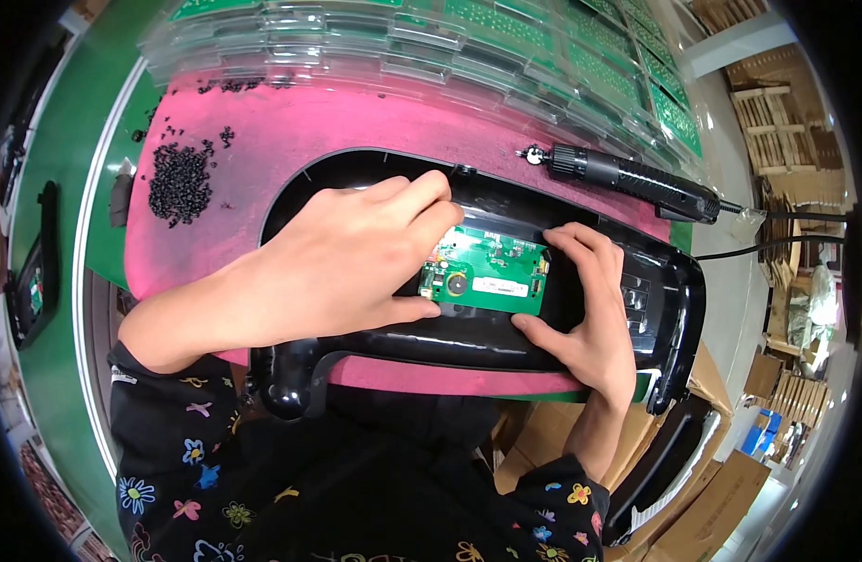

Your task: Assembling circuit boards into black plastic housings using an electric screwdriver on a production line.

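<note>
You are seating the green circuit board (487, 272) into the black plastic housing (506, 328) that lies on the pink mat (290, 131) of the bench; your left hand (346, 267) lies half-curled over the board's left end, fingertips pressing by its far corner, gripping nothing I can see; your right hand (590, 309) spans the board's right end, thumb at the near edge, fingers at the far edge. The board looks placed but not fastened, so the next move likely calls for the electric screwdriver (627, 178) lying far right, with one hand steadying the board; black screws (180, 178) sit heaped far left. A white oblong label lies on the board; clear trays of green boards (506, 37) are stacked at the far edge; brown cartons (721, 496) stand near right.
</note>
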{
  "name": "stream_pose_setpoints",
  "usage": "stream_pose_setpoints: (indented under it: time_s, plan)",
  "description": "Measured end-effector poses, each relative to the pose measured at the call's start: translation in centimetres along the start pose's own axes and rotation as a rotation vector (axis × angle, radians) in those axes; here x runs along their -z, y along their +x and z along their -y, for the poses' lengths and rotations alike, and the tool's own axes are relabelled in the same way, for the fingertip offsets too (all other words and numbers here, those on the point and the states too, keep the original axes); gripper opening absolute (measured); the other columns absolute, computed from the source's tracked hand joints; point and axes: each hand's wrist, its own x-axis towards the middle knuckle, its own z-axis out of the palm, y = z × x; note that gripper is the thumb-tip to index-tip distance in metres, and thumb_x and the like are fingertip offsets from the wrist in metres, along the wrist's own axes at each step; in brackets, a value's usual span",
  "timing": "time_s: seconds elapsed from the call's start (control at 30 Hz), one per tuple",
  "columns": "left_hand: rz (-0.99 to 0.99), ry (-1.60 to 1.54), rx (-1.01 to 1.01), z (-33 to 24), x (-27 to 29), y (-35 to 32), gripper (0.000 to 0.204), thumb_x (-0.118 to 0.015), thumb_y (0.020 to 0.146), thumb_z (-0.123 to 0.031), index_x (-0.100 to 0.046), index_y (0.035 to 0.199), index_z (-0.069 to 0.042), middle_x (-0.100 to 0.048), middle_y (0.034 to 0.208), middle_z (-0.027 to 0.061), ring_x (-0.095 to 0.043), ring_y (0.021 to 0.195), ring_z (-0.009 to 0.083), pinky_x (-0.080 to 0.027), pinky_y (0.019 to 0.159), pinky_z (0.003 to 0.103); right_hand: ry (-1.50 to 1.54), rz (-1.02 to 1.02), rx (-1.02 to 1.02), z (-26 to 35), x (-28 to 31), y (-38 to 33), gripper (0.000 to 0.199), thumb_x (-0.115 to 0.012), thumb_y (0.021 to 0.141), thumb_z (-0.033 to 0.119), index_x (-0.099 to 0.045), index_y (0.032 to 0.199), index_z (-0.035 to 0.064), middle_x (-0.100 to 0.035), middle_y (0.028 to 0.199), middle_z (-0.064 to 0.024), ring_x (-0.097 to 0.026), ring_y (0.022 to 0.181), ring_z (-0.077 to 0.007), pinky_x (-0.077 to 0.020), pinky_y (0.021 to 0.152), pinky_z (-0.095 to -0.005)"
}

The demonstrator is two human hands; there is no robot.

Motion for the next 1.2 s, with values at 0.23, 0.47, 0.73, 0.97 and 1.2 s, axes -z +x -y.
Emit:
stream_pose_setpoints:
  time_s: [0.23,0.47,0.73,0.97,1.2]
  plan:
    - [-0.032,-0.029,-0.053,0.7,-0.4,-0.5,0.067,-0.085,0.066,-0.022,-0.053,0.119,0.002,-0.052,0.111,0.0114,-0.060,0.102,0.0281,-0.055,0.075,0.036,-0.115,-0.458,-0.231,-0.2,3.6,-0.8,0.057,-0.077,0.079,0.017,-0.054,0.130,0.0038,-0.056,0.124,-0.0129,-0.053,0.117,-0.0276,-0.0402,0.101,-0.0374]
    - [-0.080,-0.015,-0.099,0.9,-0.6,-0.7,0.079,-0.082,0.071,-0.036,-0.047,0.127,0.007,-0.051,0.114,0.0145,-0.058,0.105,0.0305,-0.054,0.081,0.039,-0.162,-0.464,-0.369,-7.0,6.8,2.9,0.053,-0.060,0.098,0.036,-0.045,0.139,0.0055,-0.050,0.128,-0.0217,-0.051,0.117,-0.0285,-0.0370,0.104,-0.0389]
    - [0.019,-0.104,-0.012,0.7,0.3,-0.3,0.073,-0.065,0.087,-0.048,-0.045,0.129,0.008,-0.051,0.114,0.0183,-0.058,0.106,0.0343,-0.054,0.080,0.041,0.576,-0.796,0.158,0.9,2.5,8.1,0.050,-0.058,0.098,0.010,-0.027,0.137,0.0035,-0.054,0.126,-0.0240,-0.059,0.118,-0.0356,-0.0525,0.096,-0.0431]
    - [-0.079,-0.201,0.042,1.0,0.2,-0.2,0.062,-0.067,0.087,-0.040,-0.048,0.124,0.007,-0.054,0.106,0.0181,-0.062,0.089,0.0378,-0.052,0.074,0.044,1.527,-0.634,0.070,1.5,2.9,8.3,0.041,-0.052,0.099,0.042,-0.047,0.118,0.0057,-0.056,0.110,-0.0120,-0.053,0.107,-0.0267,-0.0383,0.104,-0.0466]
    - [-0.473,-0.089,-0.158,0.2,0.3,-0.3,0.050,-0.080,0.076,-0.022,-0.056,0.111,0.004,-0.062,0.096,0.0158,-0.065,0.079,0.0332,-0.054,0.065,0.038,1.714,-0.552,0.098,4.7,2.4,5.6,0.038,-0.048,0.102,0.036,-0.047,0.117,0.0012,-0.051,0.114,-0.0109,-0.050,0.111,-0.0255,-0.0313,0.111,-0.0552]
